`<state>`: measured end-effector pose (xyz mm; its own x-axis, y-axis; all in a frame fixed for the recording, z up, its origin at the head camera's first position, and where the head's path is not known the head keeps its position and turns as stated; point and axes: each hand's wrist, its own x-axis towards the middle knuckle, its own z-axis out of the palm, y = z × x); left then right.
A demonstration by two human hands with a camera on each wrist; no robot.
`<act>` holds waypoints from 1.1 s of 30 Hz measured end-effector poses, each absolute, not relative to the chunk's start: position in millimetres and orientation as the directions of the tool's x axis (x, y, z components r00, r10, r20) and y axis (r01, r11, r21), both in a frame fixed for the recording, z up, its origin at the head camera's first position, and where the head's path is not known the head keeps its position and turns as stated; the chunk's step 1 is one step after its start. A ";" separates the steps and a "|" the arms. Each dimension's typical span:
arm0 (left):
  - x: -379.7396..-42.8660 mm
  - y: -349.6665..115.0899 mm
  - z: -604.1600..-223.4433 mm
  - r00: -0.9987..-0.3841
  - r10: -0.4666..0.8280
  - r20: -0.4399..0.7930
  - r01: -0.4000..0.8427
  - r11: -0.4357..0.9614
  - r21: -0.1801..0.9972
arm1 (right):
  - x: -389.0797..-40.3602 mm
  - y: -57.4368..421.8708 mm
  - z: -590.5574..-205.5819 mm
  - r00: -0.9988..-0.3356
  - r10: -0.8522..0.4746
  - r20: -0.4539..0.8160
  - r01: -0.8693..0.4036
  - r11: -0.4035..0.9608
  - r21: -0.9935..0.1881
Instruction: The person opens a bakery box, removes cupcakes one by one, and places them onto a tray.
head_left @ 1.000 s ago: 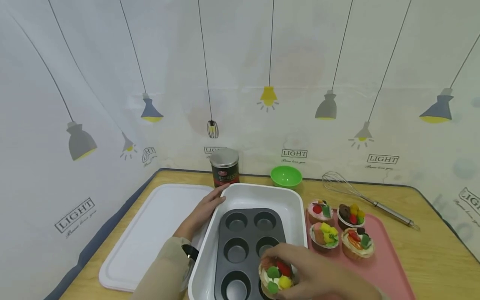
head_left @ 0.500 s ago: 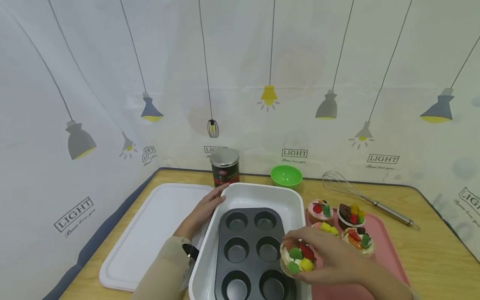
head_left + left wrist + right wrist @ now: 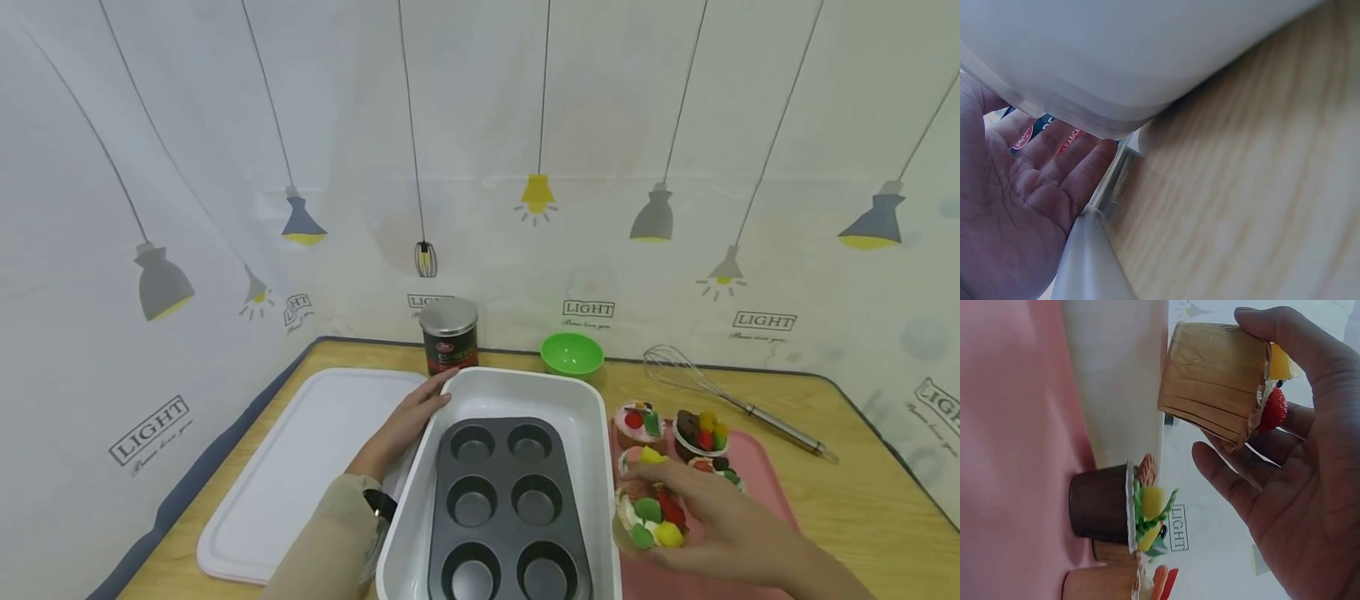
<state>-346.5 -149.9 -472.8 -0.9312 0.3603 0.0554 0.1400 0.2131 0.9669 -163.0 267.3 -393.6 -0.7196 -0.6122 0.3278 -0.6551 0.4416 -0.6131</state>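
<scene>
A cupcake [image 3: 649, 518] with a pale, pleated paper-like cup and red, green and yellow toppings is pinched between the thumb and fingers of my right hand [image 3: 738, 521]. It is tilted and held over the left edge of a pink tray [image 3: 767, 479]. In the right wrist view the cupcake's wrapper [image 3: 1213, 378] faces the camera, above a brown-cupped cupcake [image 3: 1102, 503]. My left hand [image 3: 401, 425] touches the left rim of a deep white pan [image 3: 536, 392], fingers extended along its outside near the far corner. Inside that pan lies a dark six-cup-style muffin tin [image 3: 501, 500], its visible cups bare.
Several cupcakes [image 3: 701, 435] stand on the pink tray. A whisk [image 3: 738, 400] lies at the back right. A green bowl [image 3: 572, 355] and an espresso can [image 3: 450, 337] stand behind the pan. A white board [image 3: 300, 475] lies on the left.
My right hand has lifted the cupcake away from the muffin tin and carried it right, over the pan's edge to the pink tray. The left hand stays at the pan.
</scene>
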 end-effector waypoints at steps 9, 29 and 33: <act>-344.4 -148.4 -467.9 -0.944 0.329 0.004 0.082 0.223 0.971 | -165.8 285.0 -384.8 -0.800 -0.587 0.121 -0.503 0.548 -0.669; -342.6 -147.9 -469.4 -0.947 0.322 0.008 0.088 0.235 0.968 | -170.1 284.1 -398.3 -0.763 -0.598 -0.245 -0.305 0.667 -0.680; -342.0 -147.5 -469.4 -0.946 0.324 0.002 0.082 0.233 0.969 | -169.7 284.6 -399.7 -0.756 -0.592 -0.280 -0.280 0.679 -0.679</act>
<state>-342.0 -147.5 -469.4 -0.9461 0.3239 0.0019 0.0818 0.2332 0.9690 -169.7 284.6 -399.7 -0.7558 -0.5919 -0.2800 -0.2802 0.6788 -0.6787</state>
